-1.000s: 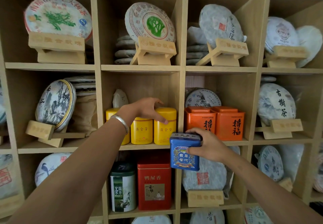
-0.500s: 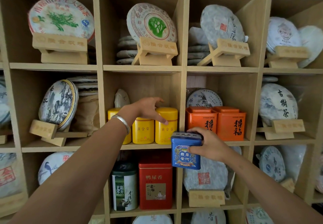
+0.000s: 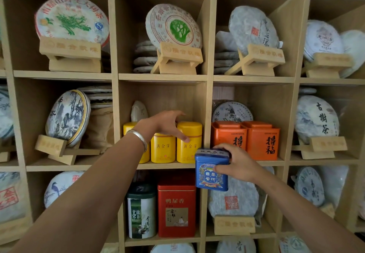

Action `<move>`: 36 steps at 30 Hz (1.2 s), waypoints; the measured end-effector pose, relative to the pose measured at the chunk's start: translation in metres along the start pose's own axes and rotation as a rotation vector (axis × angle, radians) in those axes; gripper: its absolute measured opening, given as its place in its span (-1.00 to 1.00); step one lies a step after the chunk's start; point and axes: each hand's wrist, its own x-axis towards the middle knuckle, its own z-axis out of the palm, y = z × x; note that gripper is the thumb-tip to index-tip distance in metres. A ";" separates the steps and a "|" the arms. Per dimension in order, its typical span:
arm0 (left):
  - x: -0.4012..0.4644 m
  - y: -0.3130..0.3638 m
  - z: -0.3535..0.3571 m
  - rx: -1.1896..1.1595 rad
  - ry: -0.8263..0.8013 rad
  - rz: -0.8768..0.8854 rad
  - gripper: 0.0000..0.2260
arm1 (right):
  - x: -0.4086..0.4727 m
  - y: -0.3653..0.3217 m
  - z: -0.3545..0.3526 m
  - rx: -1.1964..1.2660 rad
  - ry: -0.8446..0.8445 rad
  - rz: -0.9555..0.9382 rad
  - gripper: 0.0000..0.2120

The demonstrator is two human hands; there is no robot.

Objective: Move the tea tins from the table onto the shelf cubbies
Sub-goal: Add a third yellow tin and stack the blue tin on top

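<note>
Little has moved since the earlier frame: the view has only been drawn slightly closer. The yellow tins point(image 3: 175, 144) are touched by the left hand point(image 3: 167, 123), fingers spread and loosely curved over them. The blue tin point(image 3: 211, 169) is gripped by the right hand point(image 3: 238, 163) before the shelf edge point(image 3: 167, 166); a free cubby must be chosen next.

Two bare arms, no sleeves.
Wore a shiny silver bracelet point(image 3: 138, 138) around the left wrist.
</note>
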 end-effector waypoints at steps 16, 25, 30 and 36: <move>-0.078 -0.005 -0.055 -0.461 0.270 0.008 -0.56 | 0.063 -0.107 -0.026 0.184 0.229 -0.173 -0.50; -0.091 -0.015 -0.058 -0.636 0.233 0.026 -0.67 | 0.118 -0.127 0.010 0.191 0.277 -0.149 -0.37; -0.084 -0.029 -0.047 -0.674 0.298 -0.010 -0.71 | 0.137 -0.118 0.020 0.246 0.256 -0.068 -0.34; -0.073 -0.040 -0.036 -0.699 0.381 -0.013 -0.69 | 0.157 -0.118 0.020 0.234 0.220 -0.077 -0.29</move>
